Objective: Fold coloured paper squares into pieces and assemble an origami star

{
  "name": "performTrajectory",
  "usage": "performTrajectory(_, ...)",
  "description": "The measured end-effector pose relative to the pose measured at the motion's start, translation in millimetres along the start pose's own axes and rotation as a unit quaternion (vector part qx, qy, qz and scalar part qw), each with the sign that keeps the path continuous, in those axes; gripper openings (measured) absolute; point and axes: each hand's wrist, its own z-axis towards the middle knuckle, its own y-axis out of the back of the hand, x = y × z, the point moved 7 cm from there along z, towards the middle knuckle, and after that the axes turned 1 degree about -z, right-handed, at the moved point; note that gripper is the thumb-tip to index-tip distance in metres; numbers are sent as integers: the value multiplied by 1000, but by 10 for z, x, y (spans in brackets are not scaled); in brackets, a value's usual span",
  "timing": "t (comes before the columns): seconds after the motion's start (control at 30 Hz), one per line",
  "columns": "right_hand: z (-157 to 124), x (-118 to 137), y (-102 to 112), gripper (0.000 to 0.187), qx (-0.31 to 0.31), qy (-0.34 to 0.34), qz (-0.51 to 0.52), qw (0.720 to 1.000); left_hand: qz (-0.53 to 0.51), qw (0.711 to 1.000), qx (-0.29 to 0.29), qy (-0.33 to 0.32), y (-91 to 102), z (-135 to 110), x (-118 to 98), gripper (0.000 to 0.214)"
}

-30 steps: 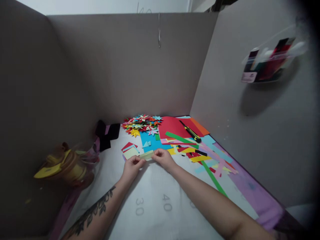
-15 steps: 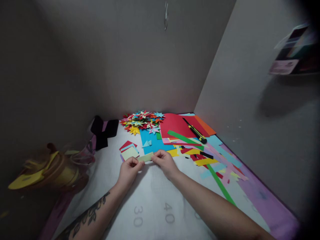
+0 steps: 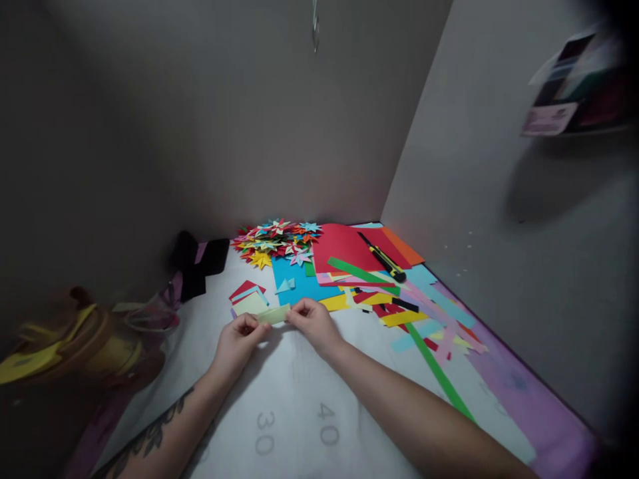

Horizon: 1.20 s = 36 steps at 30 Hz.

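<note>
A pale green folded piece of paper (image 3: 274, 315) is stretched level between my two hands, just above the white sheet. My left hand (image 3: 241, 334) pinches its left end between thumb and fingers. At the other end, my right hand (image 3: 314, 324) pinches the right corner. Just behind the left hand lie loose paper squares (image 3: 248, 297) in red, light blue and pale green. A small light blue folded paper piece (image 3: 285, 285) rests on a blue sheet (image 3: 309, 283) beyond the fingers.
Folded paper stars (image 3: 277, 241) are heaped at the back. Red paper (image 3: 337, 245) carries a yellow-black utility knife (image 3: 383, 258). Coloured paper strips (image 3: 439, 366) lie scattered at right. A brown and yellow pot (image 3: 100, 342) stands at left; grey walls (image 3: 249, 120) rise behind.
The view has shifted slightly, so the whole scene sits a little further left. Both hands keep their pinch on the pale green paper.
</note>
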Motion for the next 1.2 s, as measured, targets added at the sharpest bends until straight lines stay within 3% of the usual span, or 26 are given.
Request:
performTrajectory(0.53,-6,-9,-108,23,3,-7,-21,1000,-8,1000,-1,-3,117,-7,44,35)
performTrajectory(0.87,-34,-7,-104,16,-8,59,-88,994,0,1000,6,1,97,-50,8,35)
performTrajectory(1.03,-46,35,-88,17,0,70,-112,991,-50,999,4,17,34,-55,18,35)
performTrajectory(1.2,-131,153,-113,14,23,98,-128,987,-115,992,48,33,-156,-148,-50,57)
